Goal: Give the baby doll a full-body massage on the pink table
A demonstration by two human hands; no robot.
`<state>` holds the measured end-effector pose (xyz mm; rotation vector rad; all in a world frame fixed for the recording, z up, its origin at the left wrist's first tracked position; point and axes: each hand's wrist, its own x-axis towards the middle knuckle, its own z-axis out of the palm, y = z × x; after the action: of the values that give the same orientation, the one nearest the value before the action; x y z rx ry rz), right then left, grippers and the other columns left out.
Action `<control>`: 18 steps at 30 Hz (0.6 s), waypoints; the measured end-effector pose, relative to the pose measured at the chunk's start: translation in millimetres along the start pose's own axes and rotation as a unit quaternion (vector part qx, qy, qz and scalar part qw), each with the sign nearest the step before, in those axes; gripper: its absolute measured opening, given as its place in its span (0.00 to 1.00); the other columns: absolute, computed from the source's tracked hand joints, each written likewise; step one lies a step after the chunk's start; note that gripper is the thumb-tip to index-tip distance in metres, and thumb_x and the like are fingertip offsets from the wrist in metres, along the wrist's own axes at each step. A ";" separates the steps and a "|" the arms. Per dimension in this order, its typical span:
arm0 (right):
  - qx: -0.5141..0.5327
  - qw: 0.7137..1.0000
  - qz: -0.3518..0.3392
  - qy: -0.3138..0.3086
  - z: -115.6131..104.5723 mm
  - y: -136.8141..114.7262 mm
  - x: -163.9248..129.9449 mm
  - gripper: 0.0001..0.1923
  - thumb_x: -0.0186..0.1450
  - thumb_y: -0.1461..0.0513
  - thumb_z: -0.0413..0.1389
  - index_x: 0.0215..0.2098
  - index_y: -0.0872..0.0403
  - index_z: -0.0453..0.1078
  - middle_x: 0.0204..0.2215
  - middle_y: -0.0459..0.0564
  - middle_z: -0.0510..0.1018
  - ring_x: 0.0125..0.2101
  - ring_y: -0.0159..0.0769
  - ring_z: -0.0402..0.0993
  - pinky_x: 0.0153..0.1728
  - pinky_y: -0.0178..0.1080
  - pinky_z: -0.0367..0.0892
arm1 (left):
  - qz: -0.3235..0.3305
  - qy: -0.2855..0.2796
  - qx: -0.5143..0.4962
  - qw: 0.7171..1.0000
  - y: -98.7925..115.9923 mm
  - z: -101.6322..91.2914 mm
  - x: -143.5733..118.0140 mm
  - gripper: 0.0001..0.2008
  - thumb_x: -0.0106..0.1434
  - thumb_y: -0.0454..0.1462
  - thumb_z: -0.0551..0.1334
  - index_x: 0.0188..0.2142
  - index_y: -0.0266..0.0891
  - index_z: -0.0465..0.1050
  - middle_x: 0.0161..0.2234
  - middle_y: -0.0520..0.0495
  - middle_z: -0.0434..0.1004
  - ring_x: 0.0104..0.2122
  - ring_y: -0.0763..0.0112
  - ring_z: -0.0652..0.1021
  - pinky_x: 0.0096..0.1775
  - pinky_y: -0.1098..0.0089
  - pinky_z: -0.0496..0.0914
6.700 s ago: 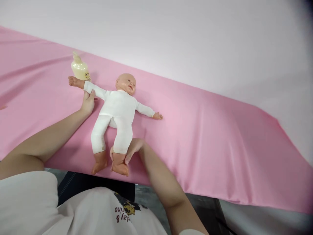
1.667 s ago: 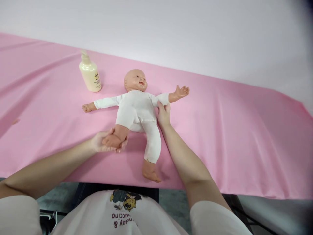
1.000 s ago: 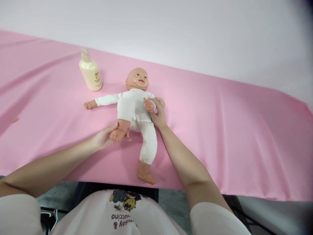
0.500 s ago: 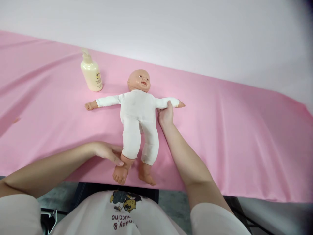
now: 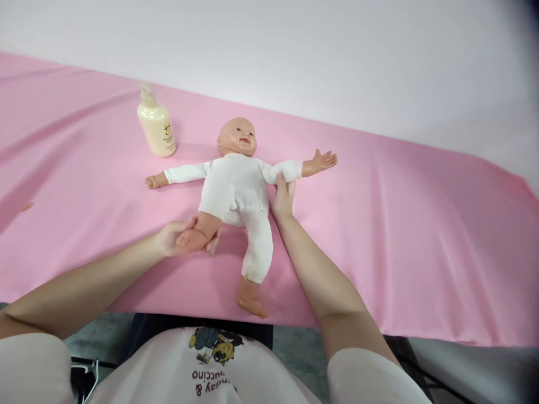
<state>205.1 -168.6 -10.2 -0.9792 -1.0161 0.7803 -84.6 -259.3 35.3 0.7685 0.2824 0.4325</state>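
Head view showed the left hand (image 5: 177, 238) clasped round the doll (image 5: 236, 188)'s bent foot, the right hand (image 5: 283, 197) pinching its sleeve; soft-bodied, light, floppy, best held by the firm limbs.

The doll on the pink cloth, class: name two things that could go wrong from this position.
1. The doll's straight leg ends close to the near edge of the pink cloth; a pull toward the person might slide the doll off.
2. The pump bottle stands upright just beyond the doll's outstretched arm; swinging that arm could tip it.
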 end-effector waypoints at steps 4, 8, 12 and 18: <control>-0.127 0.983 -0.105 -0.086 1.7 -10.5 -7.2 0.21 0.64 0.47 0.60 0.51 0.47 0.74 0.52 0.52 0.77 0.61 0.46 0.68 0.69 0.54 0.56 | 0.040 0.091 -0.040 0.994 6.3 -0.4 2.8 0.28 0.61 0.60 0.62 0.37 0.34 0.76 0.23 0.50 0.67 0.24 0.70 0.68 0.35 0.64 0.68; -0.256 0.926 -0.215 -0.175 0.9 -11.9 -6.8 0.18 0.65 0.52 0.56 0.52 0.44 0.75 0.57 0.52 0.72 0.62 0.50 0.65 0.68 0.60 0.54 | 0.062 0.139 -0.067 0.986 7.9 2.9 5.7 0.23 0.63 0.53 0.63 0.40 0.33 0.77 0.29 0.45 0.73 0.27 0.69 0.70 0.36 0.65 0.68; -0.313 0.902 -0.224 -0.195 0.7 -10.0 -5.6 0.19 0.64 0.57 0.55 0.53 0.41 0.74 0.60 0.51 0.69 0.63 0.51 0.62 0.67 0.62 0.53 | 0.091 0.175 -0.090 0.976 4.8 1.5 8.9 0.20 0.63 0.48 0.64 0.41 0.31 0.77 0.32 0.43 0.76 0.28 0.68 0.72 0.35 0.66 0.67; -0.269 0.924 -0.202 -0.179 3.1 -10.3 -7.4 0.19 0.65 0.53 0.57 0.54 0.44 0.73 0.58 0.52 0.71 0.63 0.50 0.63 0.68 0.60 0.52 | 0.102 0.187 -0.051 0.976 1.6 0.4 7.2 0.20 0.62 0.48 0.66 0.42 0.33 0.76 0.36 0.42 0.79 0.30 0.67 0.75 0.37 0.64 0.69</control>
<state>200.5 -178.0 -2.4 -1.0520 -1.7490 0.3337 -78.6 -255.1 36.1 0.6135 0.5319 0.7826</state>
